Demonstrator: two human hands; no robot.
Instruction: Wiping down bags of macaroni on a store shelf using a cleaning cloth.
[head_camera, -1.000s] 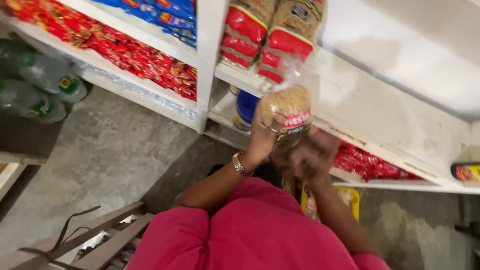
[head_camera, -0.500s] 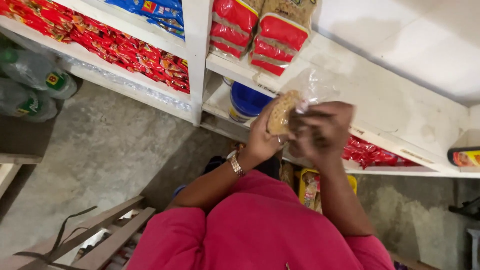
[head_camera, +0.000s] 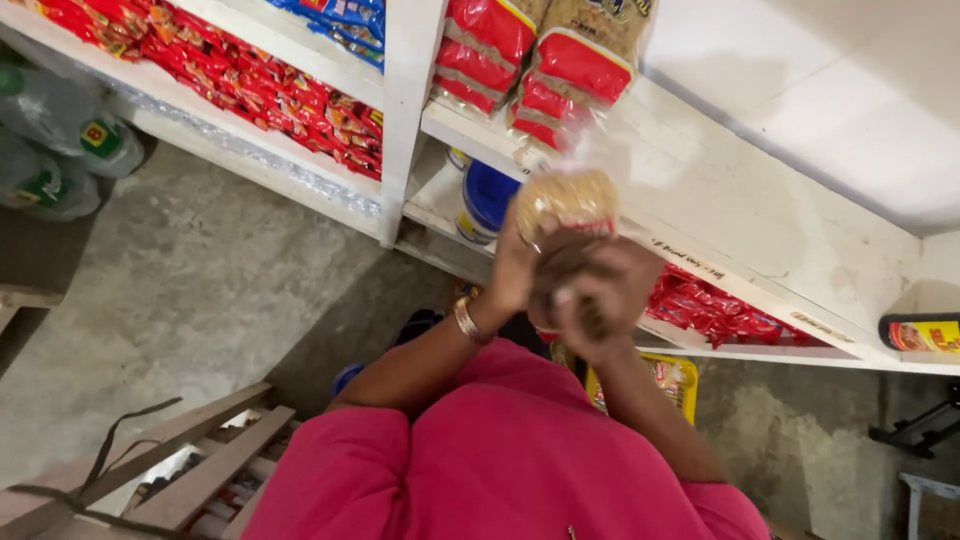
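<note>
Head view shows both hands raised just in front of the white shelf (head_camera: 760, 215): the left hand (head_camera: 515, 270) cups the side of a clear bag of pale grain (head_camera: 567, 200) while the right hand (head_camera: 600, 295) is closed around its lower end. The bag sits just below the red packets (head_camera: 575, 65) stacked on that shelf. The thin plastic looks slippery, so a loosened hold could drop it, or lifting it could knock those packets off the shelf edge.

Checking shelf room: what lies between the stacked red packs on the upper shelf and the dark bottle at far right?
In the head view, only bare white shelf board lies between the red packs and the bottle.
</note>
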